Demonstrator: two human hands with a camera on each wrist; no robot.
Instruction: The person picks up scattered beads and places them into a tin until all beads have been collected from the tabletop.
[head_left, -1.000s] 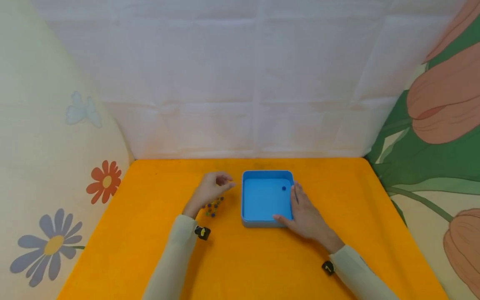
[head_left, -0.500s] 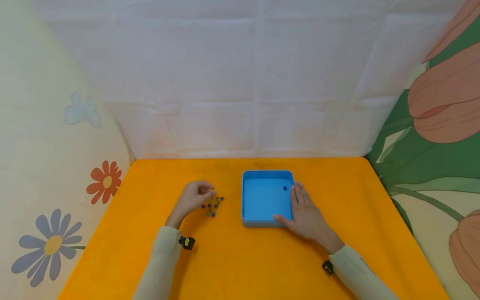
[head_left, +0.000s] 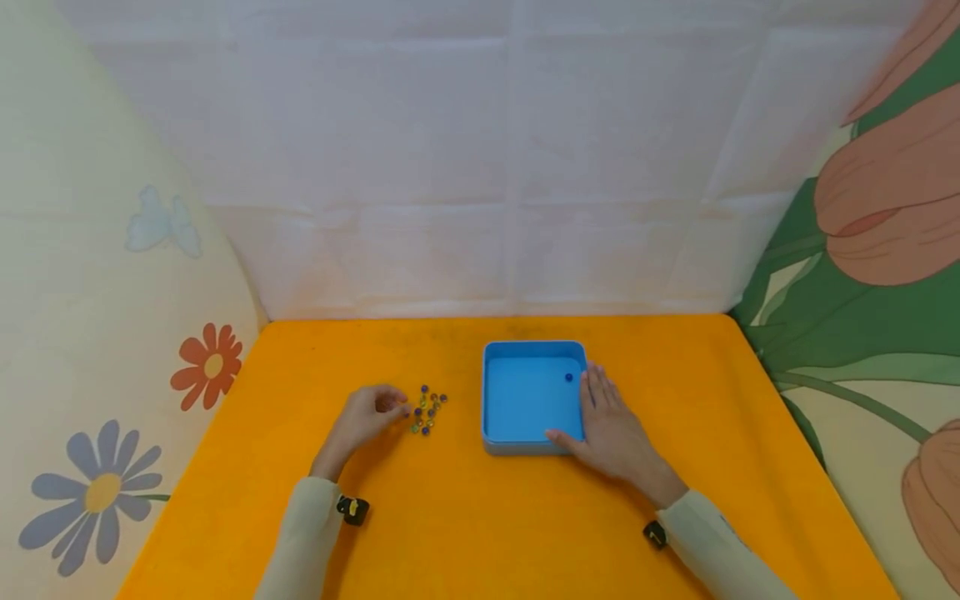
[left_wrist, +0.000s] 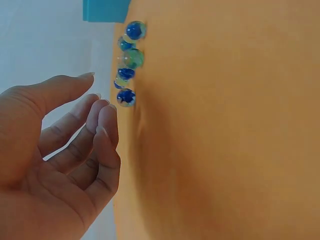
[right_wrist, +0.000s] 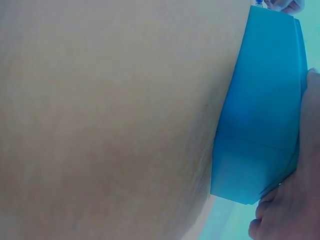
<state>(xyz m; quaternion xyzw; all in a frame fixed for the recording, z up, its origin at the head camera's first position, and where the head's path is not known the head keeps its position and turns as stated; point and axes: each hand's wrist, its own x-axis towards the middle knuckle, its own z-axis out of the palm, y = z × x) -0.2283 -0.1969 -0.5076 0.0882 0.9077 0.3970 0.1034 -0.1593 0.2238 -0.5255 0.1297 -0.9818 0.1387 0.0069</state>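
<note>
A loose group of small glass marbles (head_left: 431, 413), blue, green and yellowish, lies on the orange tabletop. My left hand (head_left: 371, 412) is at the left edge of the group, fingertips close to the nearest marble. In the left wrist view its fingers (left_wrist: 107, 160) bend loosely, apart from the thumb, and nothing shows between them. To the right stands a square blue box (head_left: 525, 400), open at the top, with one dark blue marble (head_left: 568, 377) inside. My right hand (head_left: 615, 433) rests against the box's right side with straight fingers, its thumb across the near right rim.
An orange cloth (head_left: 480, 533) covers the table. Behind it hangs a creased white sheet (head_left: 480, 167). Flower-printed fabric hangs along the left (head_left: 97, 292) and right sides. Between the marbles and the box lies a narrow strip of orange cloth.
My left hand has moved left and nearer to me, from beside the box to the marbles' left edge, uncovering more of them. My right hand and the box have stayed in place.
</note>
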